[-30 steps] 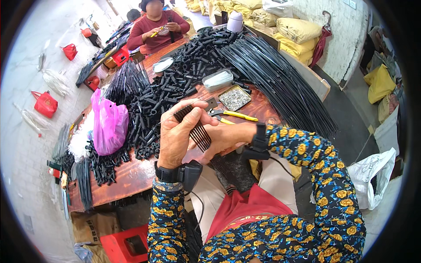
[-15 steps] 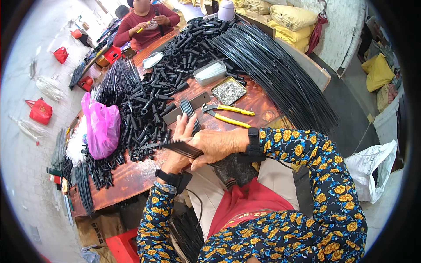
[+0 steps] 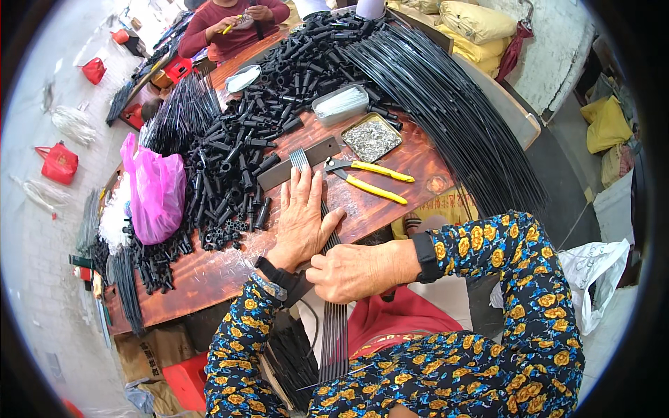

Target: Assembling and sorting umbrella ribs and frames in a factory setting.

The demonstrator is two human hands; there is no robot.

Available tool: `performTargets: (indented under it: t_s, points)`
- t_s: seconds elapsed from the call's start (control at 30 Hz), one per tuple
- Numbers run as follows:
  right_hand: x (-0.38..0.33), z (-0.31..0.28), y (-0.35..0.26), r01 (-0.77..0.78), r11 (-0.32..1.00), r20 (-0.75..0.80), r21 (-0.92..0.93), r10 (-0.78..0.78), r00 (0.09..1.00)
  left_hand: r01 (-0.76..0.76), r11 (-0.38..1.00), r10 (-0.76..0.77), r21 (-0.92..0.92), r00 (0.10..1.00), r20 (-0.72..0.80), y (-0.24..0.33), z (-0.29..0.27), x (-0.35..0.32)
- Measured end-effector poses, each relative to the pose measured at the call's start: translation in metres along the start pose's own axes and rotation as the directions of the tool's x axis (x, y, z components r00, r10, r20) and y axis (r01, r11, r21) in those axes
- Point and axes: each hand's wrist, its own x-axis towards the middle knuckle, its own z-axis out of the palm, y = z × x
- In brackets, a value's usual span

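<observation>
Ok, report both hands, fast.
Left hand: open, flat over the dark rods.
Right hand: curled closed over the same rods; whether it grips them is hidden.

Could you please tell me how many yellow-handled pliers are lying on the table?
1: the yellow-handled pliers lie to the right of the left hand, nearer the person than the tray of small metal parts. Others may be hidden under the black tubular parts.

Pink bag point(image 3: 155, 198): on the table point(image 3: 195, 284), left part
Red handbag point(image 3: 59, 164): left of the table
Folded umbrella point(image 3: 514, 52): beyond the table
White bag point(image 3: 580, 266): right of the table
</observation>
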Motion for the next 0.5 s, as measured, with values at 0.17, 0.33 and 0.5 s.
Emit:
performTargets:
  t_s: [0.17,0.33,0.5]
  points:
    - [0.005,-0.047,0.032,-0.157,0.962,0.475,0.224,0.033,0.879,0.014,1.000,-0.014,-0.016,1.000,0.007,-0.006,0.000,-0.006]
    - [-0.008,-0.103,0.159,-0.592,0.799,0.411,0.105,0.507,0.757,0.018,0.998,-0.017,-0.065,1.000,0.025,0.008,-0.003,0.005]
    - [-0.039,-0.064,0.267,-0.832,0.540,-0.168,-0.127,0.815,0.554,0.044,0.998,-0.042,-0.047,0.998,0.047,0.006,-0.011,0.001]
